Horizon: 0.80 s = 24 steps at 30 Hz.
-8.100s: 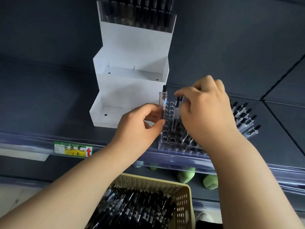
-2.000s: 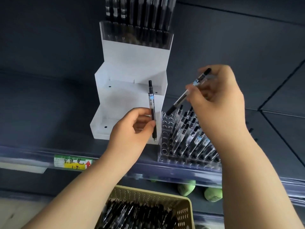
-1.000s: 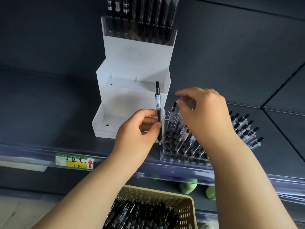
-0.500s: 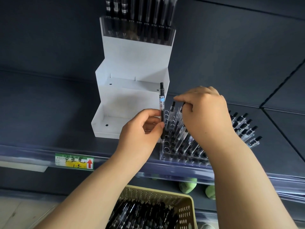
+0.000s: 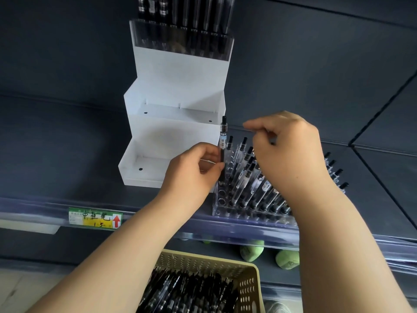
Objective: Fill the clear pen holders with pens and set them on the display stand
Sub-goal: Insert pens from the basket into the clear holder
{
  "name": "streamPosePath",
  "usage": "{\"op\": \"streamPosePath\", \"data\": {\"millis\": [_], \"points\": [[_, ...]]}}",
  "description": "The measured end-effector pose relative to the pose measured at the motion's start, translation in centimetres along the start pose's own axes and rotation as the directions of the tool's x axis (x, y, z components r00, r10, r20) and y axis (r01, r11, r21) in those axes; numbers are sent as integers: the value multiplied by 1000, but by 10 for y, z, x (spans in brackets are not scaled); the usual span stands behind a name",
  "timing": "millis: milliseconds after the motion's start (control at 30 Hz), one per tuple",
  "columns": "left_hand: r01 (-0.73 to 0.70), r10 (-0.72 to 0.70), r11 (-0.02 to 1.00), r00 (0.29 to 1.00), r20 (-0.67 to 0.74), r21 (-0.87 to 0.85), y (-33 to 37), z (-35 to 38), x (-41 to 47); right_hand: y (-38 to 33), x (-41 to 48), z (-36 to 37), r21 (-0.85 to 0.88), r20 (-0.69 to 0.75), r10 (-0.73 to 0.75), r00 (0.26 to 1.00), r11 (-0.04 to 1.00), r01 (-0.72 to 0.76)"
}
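On the shelf edge stands a clear pen holder (image 5: pixel 228 206), its right part filled with several slanted pens (image 5: pixel 248 175). My left hand (image 5: pixel 191 175) pinches one black pen (image 5: pixel 223 141) upright over the holder's left holes, tip down. Above the standing pens hovers my right hand (image 5: pixel 291 152), fingers curled, with no pen seen in it. To the left rises the white stepped display stand (image 5: pixel 171 136); its two lower steps are bare. A filled clear holder (image 5: pixel 180 39) sits on the top step.
A beige perforated basket (image 5: pixel 248 288) full of black pens is below, in front of the shelf. A green-and-yellow price label (image 5: pixel 96 219) is fixed on the shelf rail. Green objects (image 5: pixel 251 253) lie on the lower shelf.
My right hand has put its pen into the holder and lifted off it. My left hand has brought its pen right and down to the holder's left edge.
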<state>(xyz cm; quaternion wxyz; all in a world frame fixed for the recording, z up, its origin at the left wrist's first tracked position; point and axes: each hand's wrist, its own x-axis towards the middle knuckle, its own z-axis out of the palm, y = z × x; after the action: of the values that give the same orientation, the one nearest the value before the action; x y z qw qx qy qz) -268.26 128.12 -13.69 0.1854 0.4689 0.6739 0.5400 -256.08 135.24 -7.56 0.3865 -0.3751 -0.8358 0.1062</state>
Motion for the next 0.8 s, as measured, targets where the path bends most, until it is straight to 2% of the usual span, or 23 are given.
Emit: {"op": "streamPosePath", "data": {"millis": [400,800], "points": [[-22,14,990,998,56,141,-9,13,1,5,-1,-8,-3,16,45,999,999,-45],[-3,0,993,1000,29,121,-8,15,1,7,-1,-12,-12,36,50,998,999,-50]]}}
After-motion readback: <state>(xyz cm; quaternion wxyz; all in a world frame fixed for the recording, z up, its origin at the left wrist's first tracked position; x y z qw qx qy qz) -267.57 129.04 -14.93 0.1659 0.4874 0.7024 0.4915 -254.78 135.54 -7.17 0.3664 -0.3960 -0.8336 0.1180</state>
